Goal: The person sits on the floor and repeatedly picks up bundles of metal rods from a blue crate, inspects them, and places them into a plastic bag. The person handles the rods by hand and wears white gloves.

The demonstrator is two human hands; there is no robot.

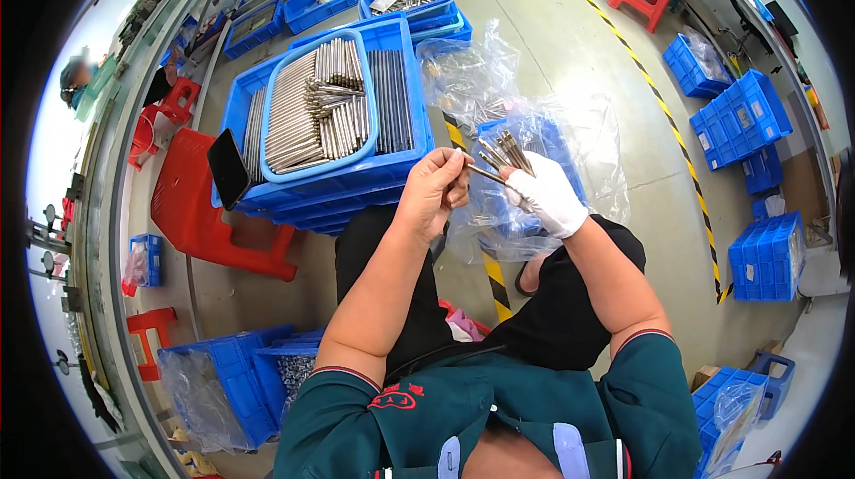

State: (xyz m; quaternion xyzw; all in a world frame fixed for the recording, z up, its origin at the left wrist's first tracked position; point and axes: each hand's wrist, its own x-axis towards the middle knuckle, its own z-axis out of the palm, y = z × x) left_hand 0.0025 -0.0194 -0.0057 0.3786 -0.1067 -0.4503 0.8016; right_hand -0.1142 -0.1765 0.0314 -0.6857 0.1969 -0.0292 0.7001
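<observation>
My right hand [548, 197], in a white glove, is closed round a bundle of thin metal rods [506, 151] whose ends fan out up and to the left. Bare and ungloved, my left hand [435, 187] pinches the end of a single metal rod [485, 174] that reaches across to the bundle. Below the hands, a blue crate lined with clear plastic [570, 154] stands on the floor. Left of it, a light-blue tray [374, 123] full of similar metal rods [298, 114] rests on a stack of blue crates [356, 183].
A black phone [229, 169] leans at the stack's left corner. Beside it stands a red plastic chair [191, 198]. More blue crates [741, 118] line the right side. Yellow-black tape [663, 96] crosses the floor. A person [78, 74] is blurred at far left.
</observation>
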